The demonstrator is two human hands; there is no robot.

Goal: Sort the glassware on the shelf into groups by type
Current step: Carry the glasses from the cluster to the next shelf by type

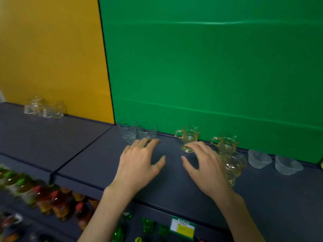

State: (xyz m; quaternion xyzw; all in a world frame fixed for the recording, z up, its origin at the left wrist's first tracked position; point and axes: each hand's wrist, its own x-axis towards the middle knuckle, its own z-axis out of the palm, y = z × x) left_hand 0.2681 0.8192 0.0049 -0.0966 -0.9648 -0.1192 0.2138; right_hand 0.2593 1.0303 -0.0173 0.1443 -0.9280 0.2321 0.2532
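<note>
Both hands over the shelf, between clear cups and amber mugs; nothing gripped yet

Left hand fingers spread, relaxed, tips at the base of two clear cups; right hand fingers spread wide, tips touching the foot of an amber handled mug, holding nothing; more amber mugs just right of that hand, two frosted bowls further right, clear pieces far left; I'd pinch the lone mug by its body, lift clear, set it beside the amber cluster; sliding risks clinking or tipping.
</note>
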